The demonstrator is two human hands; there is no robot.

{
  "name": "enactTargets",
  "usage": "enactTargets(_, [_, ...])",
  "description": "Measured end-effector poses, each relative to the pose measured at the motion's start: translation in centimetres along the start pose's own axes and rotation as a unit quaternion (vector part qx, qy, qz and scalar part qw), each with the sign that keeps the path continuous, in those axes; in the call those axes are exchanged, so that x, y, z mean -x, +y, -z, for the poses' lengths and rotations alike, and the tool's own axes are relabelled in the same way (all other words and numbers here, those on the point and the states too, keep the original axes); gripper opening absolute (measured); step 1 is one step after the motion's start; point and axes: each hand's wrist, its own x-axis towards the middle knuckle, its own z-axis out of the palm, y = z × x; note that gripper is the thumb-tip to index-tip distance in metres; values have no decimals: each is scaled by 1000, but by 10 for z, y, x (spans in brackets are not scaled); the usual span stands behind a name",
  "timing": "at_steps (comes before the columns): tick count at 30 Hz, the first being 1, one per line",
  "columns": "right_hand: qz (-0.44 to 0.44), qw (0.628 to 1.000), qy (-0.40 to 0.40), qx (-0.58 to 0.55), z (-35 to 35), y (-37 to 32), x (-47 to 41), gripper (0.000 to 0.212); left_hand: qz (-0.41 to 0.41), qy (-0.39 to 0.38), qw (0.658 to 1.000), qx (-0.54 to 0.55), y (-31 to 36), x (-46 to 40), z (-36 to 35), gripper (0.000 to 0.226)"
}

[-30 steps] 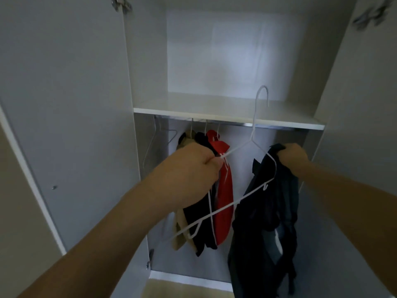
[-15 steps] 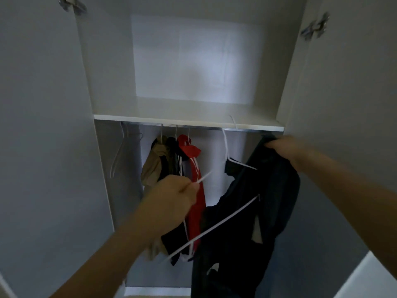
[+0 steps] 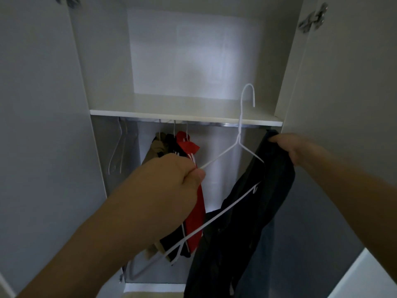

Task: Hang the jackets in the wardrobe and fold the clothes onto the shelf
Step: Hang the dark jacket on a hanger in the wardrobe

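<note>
now left hand fisted on white hanger, right hand raised — gripping dark jacket

One head-worn wide-angle camera is the only view, so no second view shares the scene. It faces straight into the open wardrobe from close by, at about the height of the shelf, whose top and underside rail both show. Both forearms reach in from the bottom corners, and the wide lens bends the door edges outward.
</note>
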Motion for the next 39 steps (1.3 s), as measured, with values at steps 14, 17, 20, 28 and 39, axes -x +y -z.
enactTargets(14, [-28, 987, -118, -102, -13, -18, 30, 29, -41, 38, 997, -54, -18, -48, -99, 40])
enactTargets(17, [-1, 976, -138, -168, -16, -11, 44, 24, -22, 53, 997, 46, -43, -62, -133, 43])
enactTargets(20, [178, 982, -59, 27, -12, 8, 36, 16, -73, 117, 986, 98, -70, -67, -137, 41])
enactTargets(28, [422, 847, -74, 315, 2, 9, 15, 33, -184, 189, 964, -45, -109, -92, -119, 31])
enactTargets(39, [392, 896, 81, 191, -8, -11, 1, 33, 244, -73, 864, 435, -130, -41, -266, 119])
